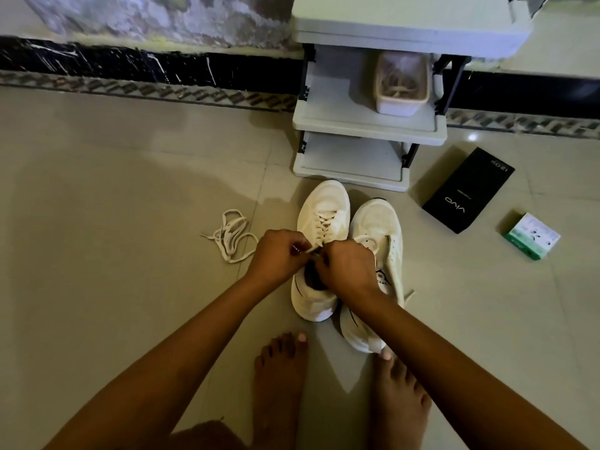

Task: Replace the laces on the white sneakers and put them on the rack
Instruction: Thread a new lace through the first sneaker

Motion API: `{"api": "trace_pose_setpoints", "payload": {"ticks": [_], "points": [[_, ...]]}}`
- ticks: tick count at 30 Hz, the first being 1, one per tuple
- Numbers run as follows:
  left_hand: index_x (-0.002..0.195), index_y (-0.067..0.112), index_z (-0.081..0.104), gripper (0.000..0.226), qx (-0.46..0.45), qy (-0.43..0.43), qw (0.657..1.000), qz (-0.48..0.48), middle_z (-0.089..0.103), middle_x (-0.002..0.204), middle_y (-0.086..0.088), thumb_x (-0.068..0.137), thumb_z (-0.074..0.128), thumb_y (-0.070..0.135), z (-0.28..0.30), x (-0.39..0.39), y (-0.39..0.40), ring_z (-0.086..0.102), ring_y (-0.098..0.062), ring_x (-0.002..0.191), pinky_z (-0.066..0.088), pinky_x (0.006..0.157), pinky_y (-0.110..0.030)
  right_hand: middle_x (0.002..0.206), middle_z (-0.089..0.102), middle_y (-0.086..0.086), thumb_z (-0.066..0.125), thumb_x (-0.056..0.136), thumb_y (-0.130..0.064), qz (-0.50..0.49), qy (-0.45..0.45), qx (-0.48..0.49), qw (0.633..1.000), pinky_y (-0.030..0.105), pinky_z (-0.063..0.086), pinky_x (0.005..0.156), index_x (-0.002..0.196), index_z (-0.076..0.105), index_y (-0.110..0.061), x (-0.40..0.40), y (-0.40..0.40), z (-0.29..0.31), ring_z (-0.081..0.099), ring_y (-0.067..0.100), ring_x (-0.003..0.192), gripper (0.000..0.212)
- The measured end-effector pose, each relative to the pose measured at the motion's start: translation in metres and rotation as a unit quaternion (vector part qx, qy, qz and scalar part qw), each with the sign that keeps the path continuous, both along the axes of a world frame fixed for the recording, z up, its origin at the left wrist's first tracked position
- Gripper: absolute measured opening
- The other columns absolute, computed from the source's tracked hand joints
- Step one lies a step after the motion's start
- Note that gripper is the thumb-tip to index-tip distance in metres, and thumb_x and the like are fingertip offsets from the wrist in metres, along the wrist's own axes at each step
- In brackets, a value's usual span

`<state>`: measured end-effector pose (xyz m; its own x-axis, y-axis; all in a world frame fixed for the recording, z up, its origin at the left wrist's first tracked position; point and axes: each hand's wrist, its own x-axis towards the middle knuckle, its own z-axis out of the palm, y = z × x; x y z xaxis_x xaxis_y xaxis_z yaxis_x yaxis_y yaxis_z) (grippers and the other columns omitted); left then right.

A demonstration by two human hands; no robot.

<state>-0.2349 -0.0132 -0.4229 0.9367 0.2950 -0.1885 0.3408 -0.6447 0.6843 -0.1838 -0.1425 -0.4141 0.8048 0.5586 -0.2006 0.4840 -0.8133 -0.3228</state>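
Observation:
Two white sneakers stand side by side on the tiled floor in front of a white rack (370, 128). The left sneaker (321, 209) has a white lace crossed through its eyelets. My left hand (279, 254) and my right hand (347, 271) meet over its opening, each pinching an end of that lace. The right sneaker (380, 228) shows no lace over its tongue and is partly hidden by my right forearm. A loose white lace (230, 235) lies coiled on the floor to the left of my left hand.
A tub (401, 89) holding laces sits on the rack's middle shelf; the bottom shelf holds nothing. A black box (467, 190) and a small green-and-white box (531, 235) lie on the floor to the right. My bare feet (279, 378) are just behind the sneakers.

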Motion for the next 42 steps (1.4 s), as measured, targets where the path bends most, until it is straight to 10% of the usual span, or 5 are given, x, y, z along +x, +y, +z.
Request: {"api": "trace_pose_setpoints", "payload": {"ticks": [15, 23, 31, 37, 42], "points": [[0.098, 0.002, 0.072, 0.018, -0.190, 0.022, 0.978, 0.084, 0.071, 0.097, -0.015, 0.081, 0.066, 0.001, -0.005, -0.003, 0.004, 0.066, -0.025, 0.097, 0.051, 0.093, -0.042, 0.075, 0.066, 0.007, 0.050, 0.090, -0.027, -0.085, 0.016, 0.085, 0.993, 0.023, 0.028, 0.055, 0.081, 0.069, -0.014, -0.010, 0.007, -0.015, 0.061, 0.026, 0.072, 0.025], [0.084, 0.005, 0.063, 0.009, -0.072, 0.009, 0.997, 0.022, 0.067, 0.088, -0.009, 0.089, 0.058, 0.010, -0.006, 0.005, 0.003, 0.060, -0.022, 0.081, 0.048, 0.079, -0.035, 0.078, 0.067, 0.004, 0.054, 0.089, -0.031, -0.035, -0.016, 0.084, 0.996, 0.024, 0.031, 0.056, 0.082, 0.068, -0.015, -0.004, -0.001, -0.014, 0.062, 0.022, 0.075, 0.022], [0.094, 0.005, 0.050, 0.012, -0.020, -0.063, 0.997, 0.051, 0.063, 0.096, -0.011, 0.099, 0.039, 0.010, 0.006, 0.003, -0.007, 0.059, -0.027, 0.092, 0.044, 0.075, -0.032, 0.131, 0.050, 0.004, 0.053, 0.087, -0.023, 0.083, -0.030, 0.034, 0.995, 0.029, 0.030, 0.099, 0.131, 0.044, -0.017, 0.007, -0.024, -0.020, 0.045, 0.023, 0.122, 0.046], [0.081, 0.017, 0.041, 0.022, -0.574, -0.282, 0.758, 0.126, 0.052, 0.054, 0.011, 0.099, 0.030, 0.019, 0.094, 0.030, 0.031, 0.049, -0.004, 0.050, 0.050, 0.062, -0.023, 0.128, 0.054, 0.001, 0.053, 0.089, -0.027, 0.085, -0.034, 0.049, 0.995, 0.027, 0.030, 0.100, 0.127, 0.048, -0.019, 0.011, -0.026, -0.018, 0.048, 0.021, 0.117, 0.039], [0.097, 0.016, 0.052, 0.018, -0.095, -0.084, 0.980, 0.154, 0.056, 0.079, 0.004, 0.099, 0.040, 0.028, 0.065, 0.025, 0.028, 0.053, -0.013, 0.071, 0.045, 0.064, -0.029, 0.121, 0.059, 0.003, 0.052, 0.092, -0.038, 0.064, 0.006, 0.085, 0.994, 0.031, 0.039, 0.091, 0.124, 0.052, -0.018, 0.013, -0.025, -0.013, 0.055, 0.024, 0.107, 0.037]]}}
